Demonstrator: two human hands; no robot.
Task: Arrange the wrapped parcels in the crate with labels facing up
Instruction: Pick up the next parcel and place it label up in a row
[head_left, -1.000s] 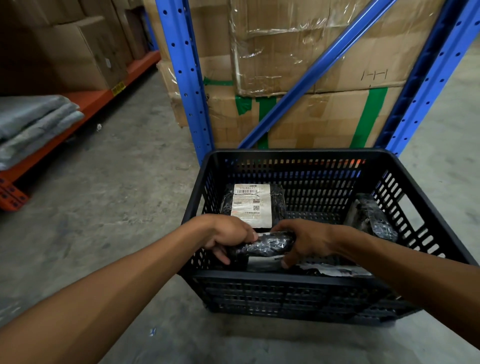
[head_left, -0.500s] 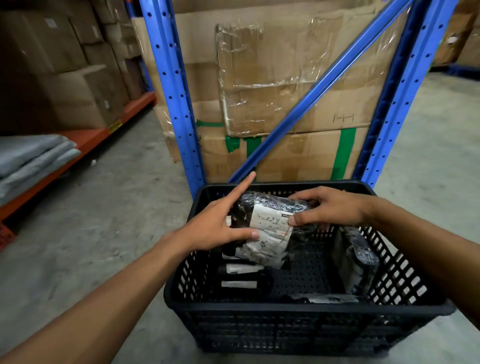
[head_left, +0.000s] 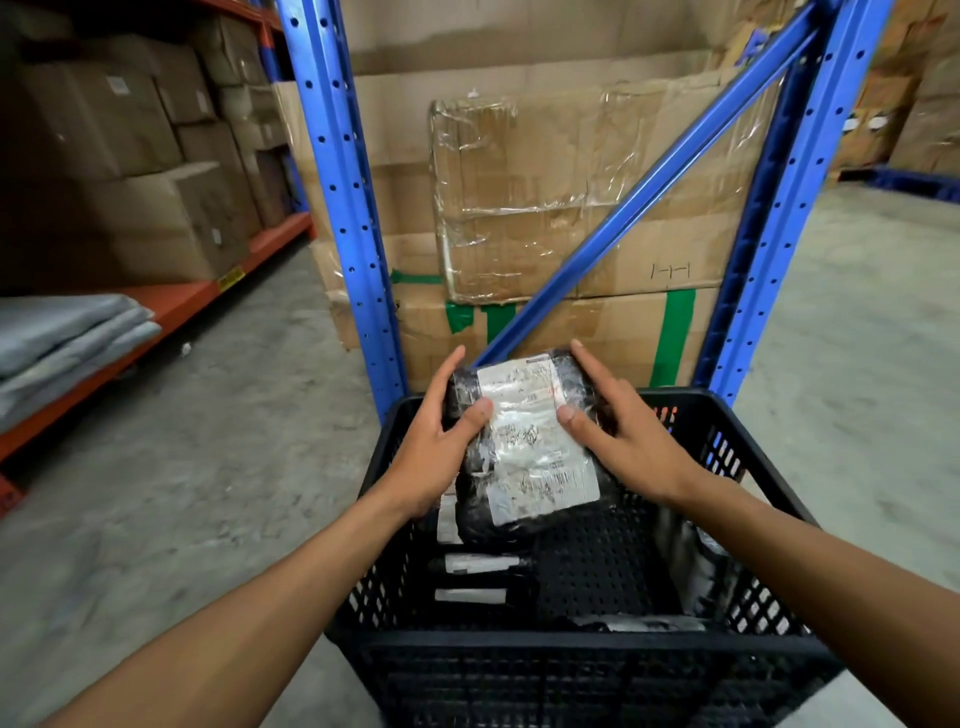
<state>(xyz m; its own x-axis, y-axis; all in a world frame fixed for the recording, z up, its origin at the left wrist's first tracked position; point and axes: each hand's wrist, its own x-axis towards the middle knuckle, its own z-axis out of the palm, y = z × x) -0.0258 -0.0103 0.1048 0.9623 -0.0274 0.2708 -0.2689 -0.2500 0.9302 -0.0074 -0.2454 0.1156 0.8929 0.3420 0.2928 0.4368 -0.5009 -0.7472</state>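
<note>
2 hands' grip (head_left: 434, 452) (head_left: 631, 441) holds parcel (head_left: 524, 447) over crate (head_left: 571, 660); blue rack post (head_left: 343, 208) behind.

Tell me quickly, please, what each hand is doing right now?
Left hand: gripping the left side of the parcel, label up.
Right hand: gripping its right side.

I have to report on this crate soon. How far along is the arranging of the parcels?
Partway, it seems. Done: two parcels lie along the crate's left side, white labels showing. In hand: left hand and right hand hold a black wrapped parcel above the crate, label up. Left: setting it down, and the parcel leaning at the right wall, no label visible.
</note>
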